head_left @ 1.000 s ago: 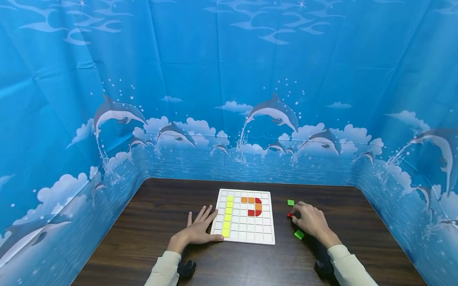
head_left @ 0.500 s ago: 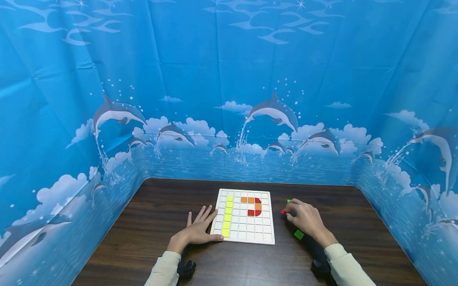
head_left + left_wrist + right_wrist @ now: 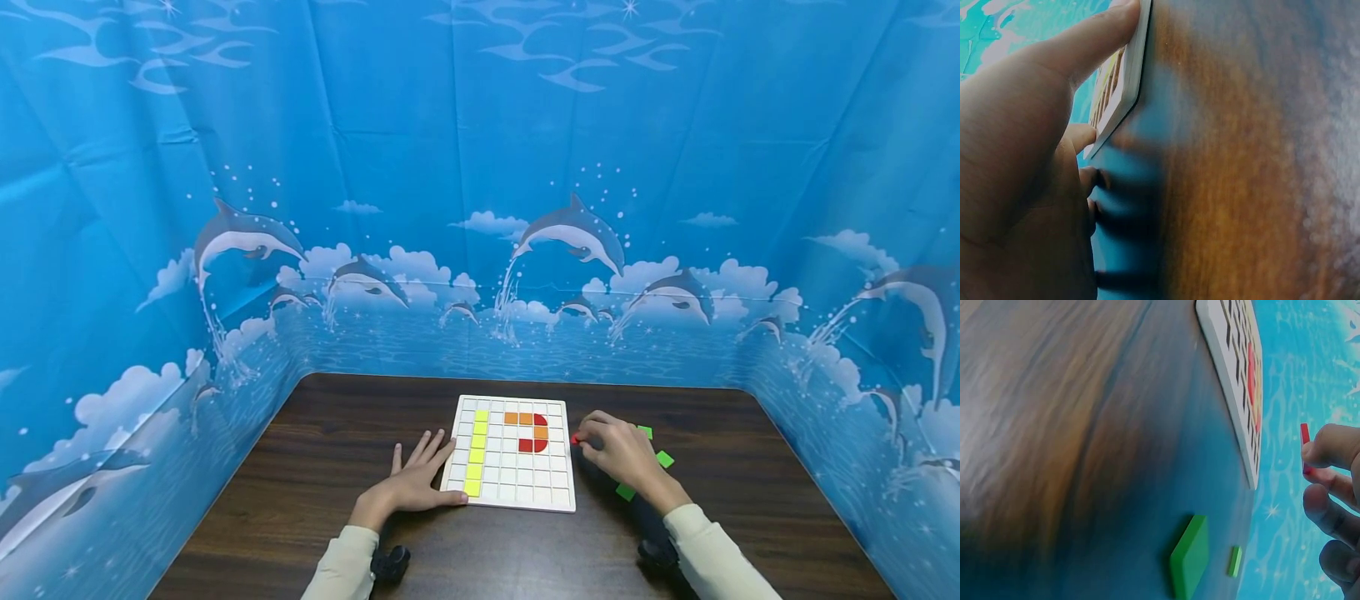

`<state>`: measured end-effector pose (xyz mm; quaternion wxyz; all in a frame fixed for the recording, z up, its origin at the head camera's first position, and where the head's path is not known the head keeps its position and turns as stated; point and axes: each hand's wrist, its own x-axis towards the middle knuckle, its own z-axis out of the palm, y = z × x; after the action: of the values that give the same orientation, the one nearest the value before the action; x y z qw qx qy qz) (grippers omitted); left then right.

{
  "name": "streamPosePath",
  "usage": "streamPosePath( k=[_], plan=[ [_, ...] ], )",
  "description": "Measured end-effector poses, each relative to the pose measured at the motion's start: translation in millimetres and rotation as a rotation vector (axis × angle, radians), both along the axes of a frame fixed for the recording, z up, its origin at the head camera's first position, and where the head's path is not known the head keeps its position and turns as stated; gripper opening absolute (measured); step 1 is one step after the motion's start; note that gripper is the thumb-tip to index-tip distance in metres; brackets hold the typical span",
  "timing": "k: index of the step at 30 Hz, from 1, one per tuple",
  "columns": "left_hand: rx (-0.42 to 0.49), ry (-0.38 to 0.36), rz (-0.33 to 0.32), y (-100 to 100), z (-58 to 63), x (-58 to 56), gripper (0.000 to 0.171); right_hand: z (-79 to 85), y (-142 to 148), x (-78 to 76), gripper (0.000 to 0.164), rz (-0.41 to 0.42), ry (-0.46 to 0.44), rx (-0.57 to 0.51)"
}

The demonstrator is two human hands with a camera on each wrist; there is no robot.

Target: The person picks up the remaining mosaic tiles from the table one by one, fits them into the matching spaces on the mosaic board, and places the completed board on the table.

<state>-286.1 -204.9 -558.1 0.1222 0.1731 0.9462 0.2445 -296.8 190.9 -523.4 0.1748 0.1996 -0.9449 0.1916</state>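
Note:
A white gridded board (image 3: pixel 517 492) lies on the table with a column of yellow tiles (image 3: pixel 477 456) at its left. Orange tiles (image 3: pixel 512 418) and red tiles (image 3: pixel 527 446) form a curved shape at the board's upper right. My left hand (image 3: pixel 412 485) rests at the left edge, its fingers spread and its thumb touching the near left corner. Just right of the board, my right hand (image 3: pixel 626 452) pinches a small red tile (image 3: pixel 1305 449) between thumb and forefinger, raised off the table in the right wrist view.
Loose green tiles lie around my right hand: one green tile (image 3: pixel 665 459) to its right, another green tile (image 3: pixel 626 492) on its near side, and a partly covered green tile (image 3: pixel 646 432) behind it. A blue dolphin-print curtain (image 3: pixel 405 333) surrounds the dark wooden table (image 3: pixel 300 467).
My right hand has moved left toward the board with the red tile, uncovering a green tile on its right. My left hand and the board have stayed in place.

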Motion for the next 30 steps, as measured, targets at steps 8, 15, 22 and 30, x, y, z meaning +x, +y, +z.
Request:
streamPosePath(
  k=[8,15,22,30],
  plan=[
    [0.006,0.015,-0.013,-1.2,-3.2,-1.6,0.115,5.5,-18.7,-3.6,0.012,0.041,0.016,-0.014],
    [0.005,0.032,-0.026,-3.4,-11.1,-6.0,0.115,8.1,-31.3,-5.7,0.011,0.084,0.025,-0.008],
    [0.025,0.016,-0.033,-2.1,1.6,-0.2,0.114,10.4,-45.0,-7.4,0.009,0.101,0.007,-0.023],
    [0.001,0.016,-0.032,-1.4,2.9,0.5,0.112,8.7,-61.3,-11.2,0.008,0.134,-0.009,-0.014]
  ],
)
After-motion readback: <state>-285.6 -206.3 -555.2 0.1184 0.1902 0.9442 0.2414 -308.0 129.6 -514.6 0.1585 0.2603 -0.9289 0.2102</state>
